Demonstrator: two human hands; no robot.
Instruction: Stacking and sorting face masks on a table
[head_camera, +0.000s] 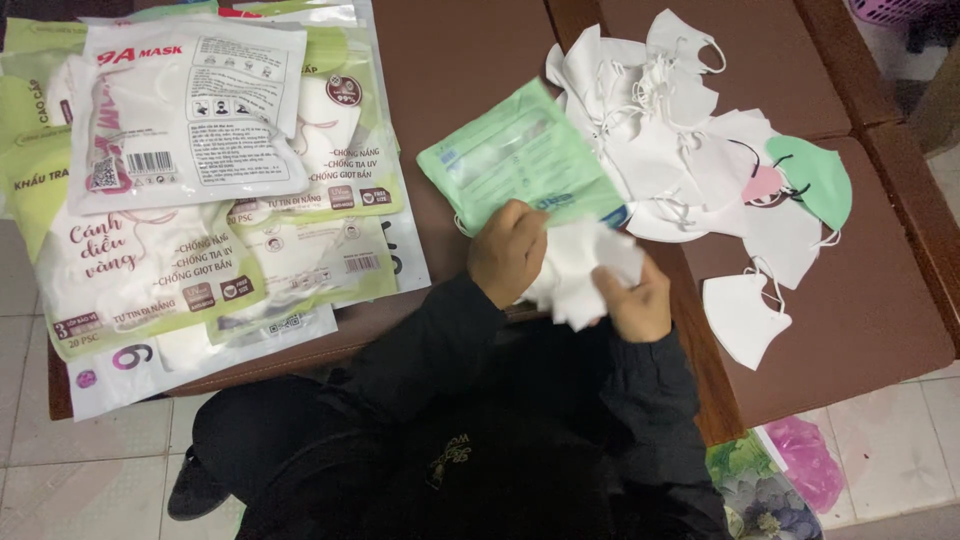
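Gripping a bunch of white masks (580, 270), both hands, left (507, 252) and right (632, 297), also pinch a green pack (520, 165) over the counter (860, 320).

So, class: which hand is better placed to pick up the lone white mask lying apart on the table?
Probably the right hand: the lone white mask lies just beside it, while the left hand grips the green packet.

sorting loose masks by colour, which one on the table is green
The green mask at the right edge of the loose pile; the others are white, apart from a pink one beside it.
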